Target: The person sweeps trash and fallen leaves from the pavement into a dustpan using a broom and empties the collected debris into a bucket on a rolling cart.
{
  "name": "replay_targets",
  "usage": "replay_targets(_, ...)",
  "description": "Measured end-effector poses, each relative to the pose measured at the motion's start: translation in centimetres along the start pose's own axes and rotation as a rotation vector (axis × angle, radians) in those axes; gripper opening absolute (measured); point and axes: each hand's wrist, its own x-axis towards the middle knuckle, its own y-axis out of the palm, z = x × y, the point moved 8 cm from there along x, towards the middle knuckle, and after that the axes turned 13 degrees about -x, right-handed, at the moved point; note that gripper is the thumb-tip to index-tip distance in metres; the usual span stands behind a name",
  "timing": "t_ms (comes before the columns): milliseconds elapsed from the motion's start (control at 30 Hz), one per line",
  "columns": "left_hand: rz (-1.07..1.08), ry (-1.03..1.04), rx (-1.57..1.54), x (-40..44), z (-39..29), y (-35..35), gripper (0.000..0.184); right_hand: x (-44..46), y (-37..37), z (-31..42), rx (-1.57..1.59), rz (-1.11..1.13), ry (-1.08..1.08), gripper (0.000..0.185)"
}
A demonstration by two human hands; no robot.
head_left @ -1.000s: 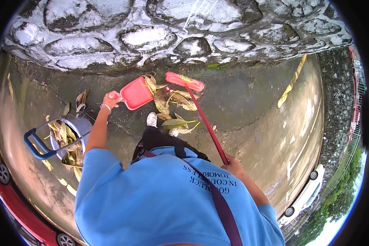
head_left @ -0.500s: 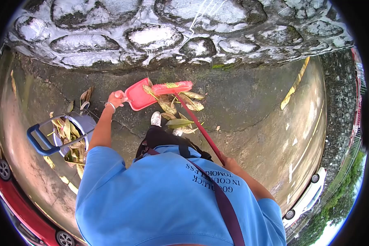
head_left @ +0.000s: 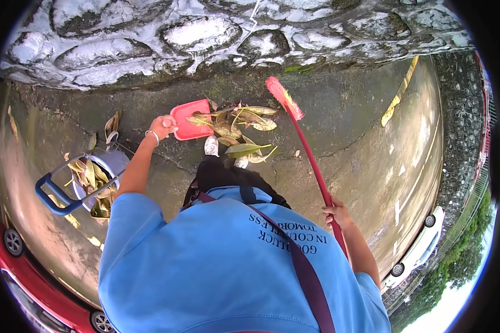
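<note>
My left hand (head_left: 163, 126) is closed around the handle of a red dustpan (head_left: 190, 122), which lies at the left edge of a heap of dry leaves (head_left: 236, 125). A few leaves rest over the pan's open side. My right hand (head_left: 339, 215) grips the dark red pole of a broom (head_left: 311, 150). The broom's pink bristle head (head_left: 284, 98) is to the right of the heap, apart from the leaves, with yellowish bits in its bristles. Larger green-brown leaves (head_left: 243, 150) lie by my shoes.
A whitish bucket (head_left: 112, 162) full of leaves stands at the left in a frame with a blue handle (head_left: 53, 197). A stone wall (head_left: 200, 33) runs along the front. A red car (head_left: 33, 283) and a white car (head_left: 416, 250) are parked behind on either side.
The broom head has swung right, off the dustpan and leaves, and its angle has turned. My right hand has moved outward with the pole. The dustpan now sits flatter against the heap.
</note>
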Motion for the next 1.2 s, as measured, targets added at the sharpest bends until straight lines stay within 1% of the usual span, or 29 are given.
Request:
replay_targets(67, -0.019, 0.003, 0.039, 0.1, -0.7, 0.1, 0.014, 2.1, -2.0, 0.3, 0.065, 0.007, 0.035, 0.054)
replay_targets(167, -0.022, -0.047, 0.071, 1.0, -0.1, -0.3, 0.012, 6.5, -2.5, 1.1, 0.229, 0.116, 0.082, 0.036)
replay_targets(267, -0.063, -0.061, 0.024, 1.1, 0.8, -0.9, 0.012, 8.1, 1.7, 2.7, 0.252, 0.142, 0.109, 0.029)
replay_targets(367, -0.086, -0.051, 0.000, 0.9, 0.9, -1.1, 0.012, 5.1, 5.9, 3.9, 0.183, 0.154, 0.093, 0.031)
replay_targets(467, -0.094, -0.076, -0.009, 1.0, 1.7, -1.1, 0.014, 0.3, 9.5, 5.8, 0.174, 0.211, 0.122, 0.042)
replay_targets(567, -0.129, -0.098, -0.003, 1.4, 1.1, -1.5, 0.014, -1.1, 11.8, 6.8, 0.099, 0.369, 0.060, 0.058)
replay_targets(667, -0.148, -0.094, -0.021, 1.3, 1.5, -1.4, 0.014, -2.1, 12.7, 7.6, 0.007, 0.430, 0.001, 0.066)
replay_targets(767, -0.161, -0.096, -0.049, 1.1, 1.9, -1.5, 0.013, -2.1, 13.2, 7.4, -0.076, 0.511, 0.006, 0.066)
replay_targets(867, -0.198, -0.130, -0.113, 0.3, 2.4, -1.9, 0.011, -2.3, 12.8, 7.5, -0.157, 0.524, 0.017, 0.066)
replay_targets(900, -0.174, -0.125, -0.173, 0.1, 2.7, -2.1, 0.011, -2.7, 12.5, 7.8, -0.166, 0.541, 0.030, 0.066)
replay_targets(967, -0.200, -0.065, -0.213, -0.7, 3.2, -2.5, 0.010, -3.8, 11.6, 8.4, -0.193, 0.567, 0.054, 0.066)
replay_targets(1067, -0.195, -0.036, -0.257, -2.3, 4.0, -2.8, 0.010, -4.9, 8.7, 7.9, -0.361, 0.520, 0.018, 0.065)
replay_targets(1133, -0.198, -0.008, -0.302, -3.4, 4.2, -2.4, 0.010, -5.6, 7.7, 7.6, -0.507, 0.432, -0.128, 0.069)
replay_targets(1200, -0.194, -0.037, -0.321, -4.1, 4.9, -2.2, 0.011, -6.0, 7.4, 8.5, -0.712, 0.348, -0.263, 0.072)
